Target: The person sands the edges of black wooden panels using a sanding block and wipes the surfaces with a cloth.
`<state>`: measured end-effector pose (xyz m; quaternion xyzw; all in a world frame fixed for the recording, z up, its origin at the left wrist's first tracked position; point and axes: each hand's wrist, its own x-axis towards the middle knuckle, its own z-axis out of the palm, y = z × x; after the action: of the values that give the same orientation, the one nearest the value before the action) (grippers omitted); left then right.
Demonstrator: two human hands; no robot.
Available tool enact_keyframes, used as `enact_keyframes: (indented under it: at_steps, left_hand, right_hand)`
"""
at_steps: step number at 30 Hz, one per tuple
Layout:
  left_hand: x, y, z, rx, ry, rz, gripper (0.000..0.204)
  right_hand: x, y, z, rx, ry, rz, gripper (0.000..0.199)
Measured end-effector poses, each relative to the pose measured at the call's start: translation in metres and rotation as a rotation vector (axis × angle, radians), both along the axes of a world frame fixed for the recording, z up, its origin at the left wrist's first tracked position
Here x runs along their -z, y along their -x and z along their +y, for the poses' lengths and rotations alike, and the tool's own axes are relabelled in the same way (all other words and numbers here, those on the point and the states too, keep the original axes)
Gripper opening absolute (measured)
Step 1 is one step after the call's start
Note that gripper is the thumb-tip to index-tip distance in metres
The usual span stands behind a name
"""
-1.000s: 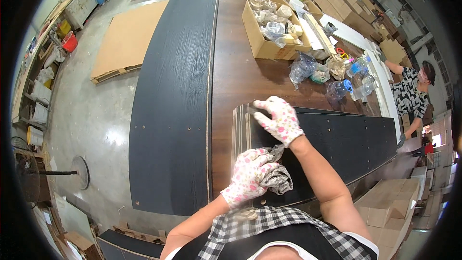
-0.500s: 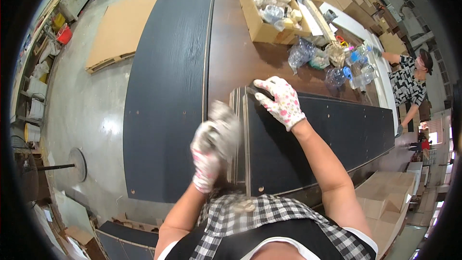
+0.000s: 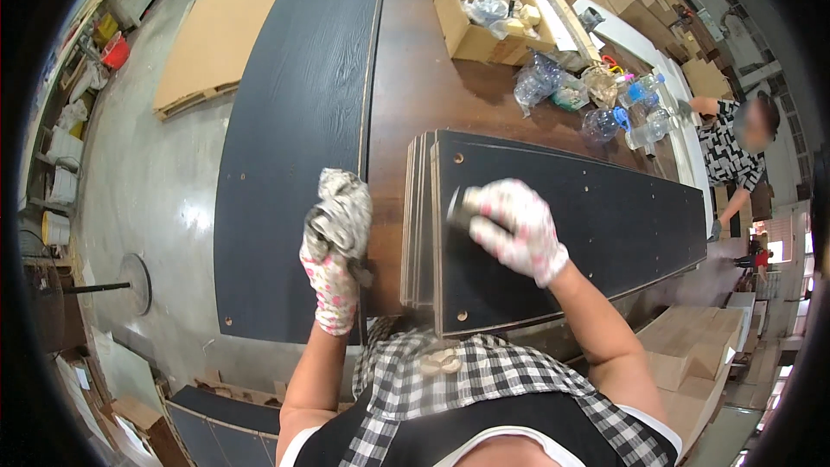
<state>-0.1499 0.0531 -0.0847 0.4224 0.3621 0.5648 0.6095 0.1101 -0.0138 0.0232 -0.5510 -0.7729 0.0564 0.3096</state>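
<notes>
My left hand (image 3: 331, 281), in a white glove with pink spots, is closed round a crumpled grey cloth (image 3: 339, 212). It is over the right edge of a long black wood-grained panel (image 3: 303, 86). To the right lies a stack of black panels (image 3: 596, 233), with pale edges and small drilled holes. Above the left part of its top panel, my right hand (image 3: 519, 229), gloved alike, grips a small dark flat tool (image 3: 458, 207) with a bright edge. Whether the tool touches the panel I cannot tell.
An open cardboard box (image 3: 493, 47) of wrapped parts stands at the back of the brown table (image 3: 424, 95). Plastic bottles (image 3: 644, 125) and bags lie beside it. Another person (image 3: 735, 143) is at the far right. A fan base (image 3: 136, 284) stands on the floor at left.
My left hand has moved left with the cloth, off the stack's edge. My right hand has come nearer from the top panel's far left corner, uncovering a hole there.
</notes>
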Motion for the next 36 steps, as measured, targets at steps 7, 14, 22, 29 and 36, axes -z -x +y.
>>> enact_keyframes:
  at_steps: [7, 14, 22, 29, 36]
  left_hand:
    - [-0.047, -0.058, -0.017, 0.251, -0.802, 0.621, 0.032]
    - [-0.041, -0.081, -0.028, 0.519, -0.941, 0.636, 0.053]
    - [-0.042, -0.079, -0.028, 0.597, -0.863, 0.561, 0.044]
    - [-0.029, -0.08, -0.028, 0.51, -0.914, 0.548, 0.043]
    - [-0.057, -0.08, -0.022, 0.436, -0.991, 0.675, 0.023]
  right_hand:
    - [0.032, -0.017, 0.073, 0.374, 0.024, -0.022, 0.025]
    - [0.029, -0.033, 0.074, 0.365, 0.163, -0.018, 0.025]
    - [0.019, -0.048, 0.064, 0.466, 0.113, -0.045, 0.02]
    - [0.028, -0.016, 0.07, 0.33, 0.1, 0.039, 0.021]
    - [0.031, -0.12, 0.018, 0.722, 0.066, 0.007, 0.022]
